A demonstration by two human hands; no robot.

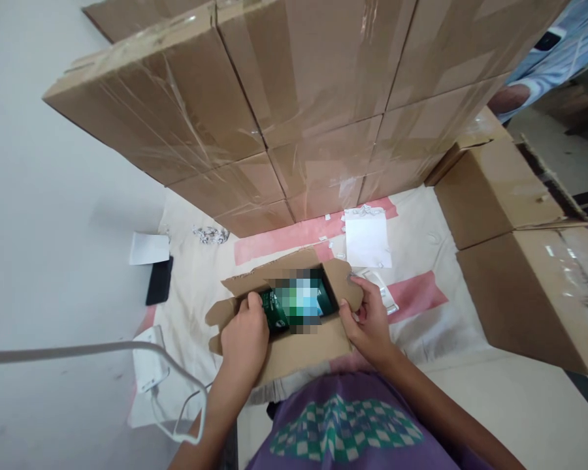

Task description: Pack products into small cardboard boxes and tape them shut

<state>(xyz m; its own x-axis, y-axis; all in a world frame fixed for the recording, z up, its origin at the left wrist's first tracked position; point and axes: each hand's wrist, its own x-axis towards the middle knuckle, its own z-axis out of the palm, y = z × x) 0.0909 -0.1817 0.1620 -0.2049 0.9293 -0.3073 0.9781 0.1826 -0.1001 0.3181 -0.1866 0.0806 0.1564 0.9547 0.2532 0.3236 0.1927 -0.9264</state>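
Note:
A small open cardboard box lies in front of me, its flaps spread outward. Inside it is a dark green package with a printed front, partly blurred out; its exact kind cannot be made out. My left hand reaches over the box's left side, fingers curled around the left end of the green package. The fingertips of that hand are partly hidden. At the right end, my right hand pinches the rounded cardboard flap between thumb and fingers.
Large taped cartons are stacked behind the box. More cartons stand at right, with another person's arm beyond. White paper, a dark phone and a white power strip lie on the cloth. A cable crosses at left.

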